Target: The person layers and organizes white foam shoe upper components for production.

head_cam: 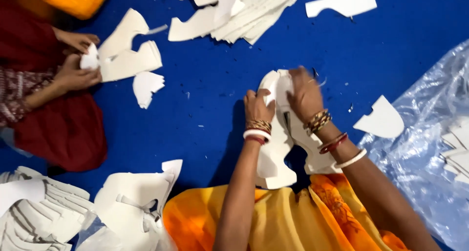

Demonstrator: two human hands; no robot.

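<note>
My left hand and my right hand both grip a white cut-out foam sheet that rises from my orange-clad lap toward the blue floor cloth. The left hand pinches its upper left edge. The right hand covers its top right part. Bangles ring both wrists. The sheet has curved cut shapes and a slot between two lobes.
Another person at the left, in dark red, holds a small white piece beside stacked white shapes. More white stacks lie at the top and bottom left. A loose piece lies next to clear plastic on the right.
</note>
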